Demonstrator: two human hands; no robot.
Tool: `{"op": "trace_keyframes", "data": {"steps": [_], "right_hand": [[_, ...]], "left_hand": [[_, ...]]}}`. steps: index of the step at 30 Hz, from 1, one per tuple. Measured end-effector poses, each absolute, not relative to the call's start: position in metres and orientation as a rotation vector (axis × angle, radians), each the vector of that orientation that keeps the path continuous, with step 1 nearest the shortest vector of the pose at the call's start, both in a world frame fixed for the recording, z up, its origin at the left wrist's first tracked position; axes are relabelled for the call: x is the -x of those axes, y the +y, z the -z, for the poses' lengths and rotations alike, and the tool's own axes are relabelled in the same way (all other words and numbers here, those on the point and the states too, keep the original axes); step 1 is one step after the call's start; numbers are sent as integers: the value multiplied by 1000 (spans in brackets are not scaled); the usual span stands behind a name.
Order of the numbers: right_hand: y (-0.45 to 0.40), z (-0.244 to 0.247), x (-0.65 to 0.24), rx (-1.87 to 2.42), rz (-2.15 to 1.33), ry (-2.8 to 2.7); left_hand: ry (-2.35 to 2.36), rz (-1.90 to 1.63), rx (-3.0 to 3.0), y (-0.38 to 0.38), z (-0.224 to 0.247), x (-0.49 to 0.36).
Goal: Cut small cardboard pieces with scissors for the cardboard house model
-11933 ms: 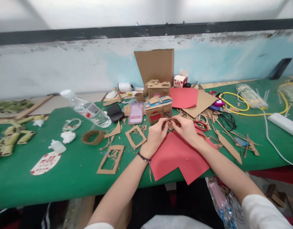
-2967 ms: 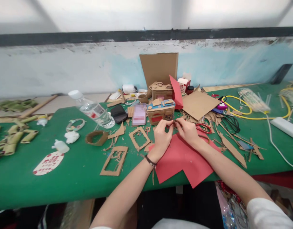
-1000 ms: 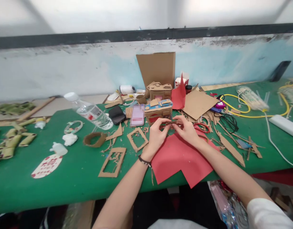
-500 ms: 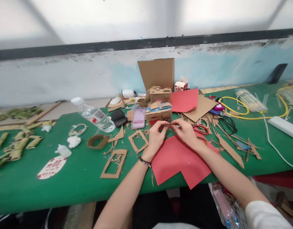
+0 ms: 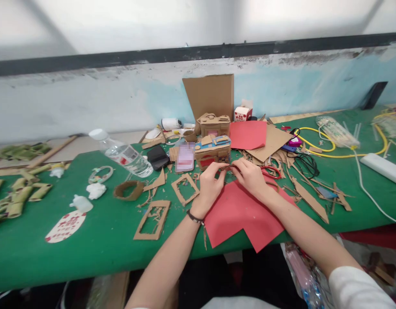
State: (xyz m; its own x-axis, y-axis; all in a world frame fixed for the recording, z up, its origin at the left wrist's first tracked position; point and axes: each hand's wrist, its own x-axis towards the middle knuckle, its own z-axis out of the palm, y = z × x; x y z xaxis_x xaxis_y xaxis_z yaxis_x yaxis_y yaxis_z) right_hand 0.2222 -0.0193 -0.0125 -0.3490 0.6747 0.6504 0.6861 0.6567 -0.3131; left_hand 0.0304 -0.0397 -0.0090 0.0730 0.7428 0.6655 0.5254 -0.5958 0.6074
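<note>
Both hands meet above the near edge of the green table (image 5: 88, 240), over a red sheet (image 5: 241, 214) that lies flat and overhangs that edge. The left hand (image 5: 211, 186) and the right hand (image 5: 249, 176) each pinch, between thumb and fingertips, one end of a small thin cardboard piece (image 5: 229, 167); the fingers are closed on it, and the piece is too small to describe further. It is held clear of the sheet, just in front of a cardboard model (image 5: 213, 150) with blue and red trim. A dark band circles the left wrist. Red-handled scissors (image 5: 271, 171) lie just right of the right hand among cardboard scraps. Two cut-out cardboard frames (image 5: 184, 188) (image 5: 152, 213) lie left of the left hand, with a cardboard ring (image 5: 129, 189) beyond them. A plastic bottle (image 5: 122, 153) lies on its side further left. A second red sheet (image 5: 248, 134) rests on a cardboard panel behind the model, and a larger cardboard sheet (image 5: 208, 95) leans upright against the wall. Yellow cable (image 5: 327, 151) and a white bar (image 5: 381, 169) lie at the far right.
</note>
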Motion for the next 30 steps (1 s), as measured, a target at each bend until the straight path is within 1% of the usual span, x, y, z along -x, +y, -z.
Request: {"op": "trace_keyframes", "data": {"steps": [5, 8, 12, 21, 30], "right_hand": [[-15, 14, -221, 953, -216, -1956], [-14, 12, -222, 941, -286, -1962], [-16, 9, -224, 1003, -231, -2069], [-20, 6, -225, 1050, -103, -2160], [-19, 5, -226, 1134, -94, -2281]], "left_hand": [[1253, -1558, -2010, -39, 9, -33], [1212, -1620, -1929, -38, 8, -34], [1237, -1609, -1975, -39, 6, -35], [1390, -1435, -1990, -39, 8, -32], [1391, -1284, -2027, -39, 8, -31]]}}
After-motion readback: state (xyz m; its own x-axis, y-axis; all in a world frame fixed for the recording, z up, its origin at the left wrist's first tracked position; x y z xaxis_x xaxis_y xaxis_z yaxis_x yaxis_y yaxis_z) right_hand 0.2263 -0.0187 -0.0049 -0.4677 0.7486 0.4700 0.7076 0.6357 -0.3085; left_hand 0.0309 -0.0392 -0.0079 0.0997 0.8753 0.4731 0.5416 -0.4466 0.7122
